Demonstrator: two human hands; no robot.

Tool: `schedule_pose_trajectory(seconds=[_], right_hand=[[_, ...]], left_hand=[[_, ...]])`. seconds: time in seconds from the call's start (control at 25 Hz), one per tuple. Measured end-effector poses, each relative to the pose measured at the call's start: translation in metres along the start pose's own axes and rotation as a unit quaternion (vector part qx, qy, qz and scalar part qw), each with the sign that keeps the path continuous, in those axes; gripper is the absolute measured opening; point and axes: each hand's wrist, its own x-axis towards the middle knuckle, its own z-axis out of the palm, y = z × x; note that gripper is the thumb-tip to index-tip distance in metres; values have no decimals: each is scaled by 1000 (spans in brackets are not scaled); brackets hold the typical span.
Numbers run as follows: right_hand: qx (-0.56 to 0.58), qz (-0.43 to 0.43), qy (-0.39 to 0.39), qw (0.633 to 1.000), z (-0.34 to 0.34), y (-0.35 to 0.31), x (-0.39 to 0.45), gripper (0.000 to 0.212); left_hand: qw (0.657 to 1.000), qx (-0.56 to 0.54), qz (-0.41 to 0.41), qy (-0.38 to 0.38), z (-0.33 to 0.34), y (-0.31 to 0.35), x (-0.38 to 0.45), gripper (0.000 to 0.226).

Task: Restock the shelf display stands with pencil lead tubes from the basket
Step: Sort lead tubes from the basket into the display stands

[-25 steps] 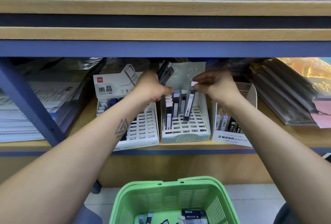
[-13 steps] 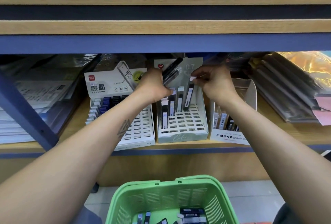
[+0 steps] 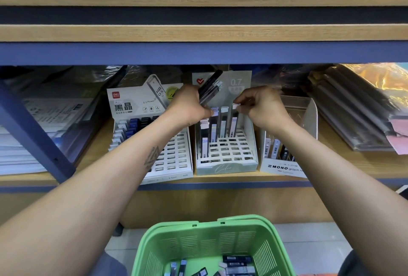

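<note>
Compared with half a second ago, the tube (image 3: pixel 234 120) under the right hand (image 3: pixel 263 108) sits lower in the middle stand (image 3: pixel 227 166) at frame centre, beside two other standing tubes; the fingertips still pinch its white cap. The left hand (image 3: pixel 189 106) keeps gripping a bundle of dark tubes (image 3: pixel 210 87) that fans toward the upper centre. The left stand (image 3: pixel 172 165) is partly hidden by the left forearm. A clear stand (image 3: pixel 284 166) sits on the right. The green basket (image 3: pixel 212 244), bottom centre, holds more tubes (image 3: pixel 237 263).
</note>
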Motion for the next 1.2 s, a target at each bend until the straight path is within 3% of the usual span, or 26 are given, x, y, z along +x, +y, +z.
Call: schedule_pose_trajectory(seconds=[0.28,0.6,1.04,1.12,1.2], right_hand=[[-50,2,-22,998,9,4,1,18],[-30,-6,-14,999,5,5,2,11],[-58,-7,-12,998,7,5,-1,22],[-5,-4,25,1000,-1,-2,-2,26],[158,14,25,987,-11,-14,-5,21]], left_hand=[[1000,0,5,2,-1,-2,-1,30],[1000,-15,9,-10,-4,-3,-4,23],[997,-73,6,-10,-8,-4,-8,30],[993,-115,-11,-15,-11,-1,-10,28],[983,-171,-38,-58,-15,1,-14,25]])
